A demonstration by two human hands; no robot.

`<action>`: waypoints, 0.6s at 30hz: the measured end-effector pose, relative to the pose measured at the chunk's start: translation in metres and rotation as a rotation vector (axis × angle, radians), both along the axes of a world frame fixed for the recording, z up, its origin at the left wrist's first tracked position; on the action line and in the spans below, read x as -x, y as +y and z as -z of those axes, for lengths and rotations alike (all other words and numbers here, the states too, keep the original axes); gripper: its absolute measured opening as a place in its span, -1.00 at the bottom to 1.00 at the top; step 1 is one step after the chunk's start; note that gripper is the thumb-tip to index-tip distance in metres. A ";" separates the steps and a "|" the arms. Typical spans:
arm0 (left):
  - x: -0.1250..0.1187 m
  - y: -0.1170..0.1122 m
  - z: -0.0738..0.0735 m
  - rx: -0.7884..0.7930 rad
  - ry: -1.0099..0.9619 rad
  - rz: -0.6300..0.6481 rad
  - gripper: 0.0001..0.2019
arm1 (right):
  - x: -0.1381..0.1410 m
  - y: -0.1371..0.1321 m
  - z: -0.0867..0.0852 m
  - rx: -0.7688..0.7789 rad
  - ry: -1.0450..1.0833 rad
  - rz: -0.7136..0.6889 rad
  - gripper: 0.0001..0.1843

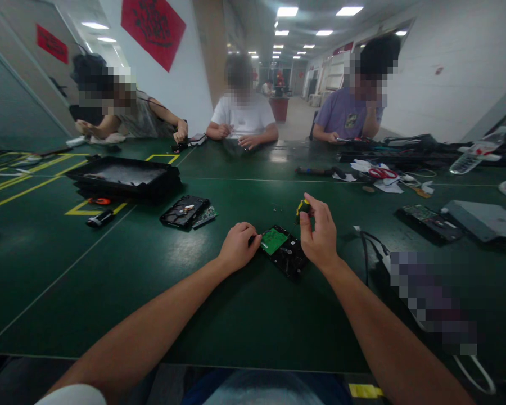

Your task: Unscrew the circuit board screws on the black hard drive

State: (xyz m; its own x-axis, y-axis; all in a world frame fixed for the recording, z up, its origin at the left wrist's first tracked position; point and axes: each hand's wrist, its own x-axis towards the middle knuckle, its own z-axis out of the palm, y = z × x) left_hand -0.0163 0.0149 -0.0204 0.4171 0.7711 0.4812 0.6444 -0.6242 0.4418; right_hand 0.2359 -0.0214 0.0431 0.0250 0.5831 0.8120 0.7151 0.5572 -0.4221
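A hard drive (289,256) with a green circuit board (274,241) on its upper face lies on the green table in front of me. My left hand (239,246) is at its left edge, fingers curled and thumb against the drive. Between the thumb and fingers of my right hand (322,235) is a small screwdriver (302,209) with a yellow and black handle. It stands nearly upright, its shaft pointing down at the board's right side. Whether the tip sits in a screw is too small to tell. A few tiny screws (277,210) lie just beyond the drive.
An opened drive (183,212) and a black tray (126,171) stand to the left. On the right are another hard drive (430,222), a grey metal box (484,219), a cable (366,253), and a blurred phone-like object (430,304). Three people sit across the table (202,315).
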 end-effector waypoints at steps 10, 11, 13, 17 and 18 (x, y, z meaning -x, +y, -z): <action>0.001 0.000 0.000 -0.001 -0.012 0.001 -0.86 | 0.001 -0.002 -0.003 -0.058 -0.007 -0.001 -0.59; 0.001 0.000 0.000 -0.002 -0.015 0.005 -0.86 | 0.001 -0.002 -0.003 -0.056 -0.008 -0.006 -0.58; 0.001 0.000 -0.001 -0.003 -0.016 0.008 -0.86 | 0.002 -0.002 -0.002 -0.051 -0.004 -0.012 -0.56; -0.001 -0.002 0.001 0.012 -0.011 -0.005 -0.85 | 0.001 -0.002 -0.002 -0.063 0.008 -0.010 -0.57; -0.002 -0.002 0.001 0.017 -0.009 -0.014 -0.86 | 0.001 -0.002 -0.003 -0.069 0.008 -0.012 -0.58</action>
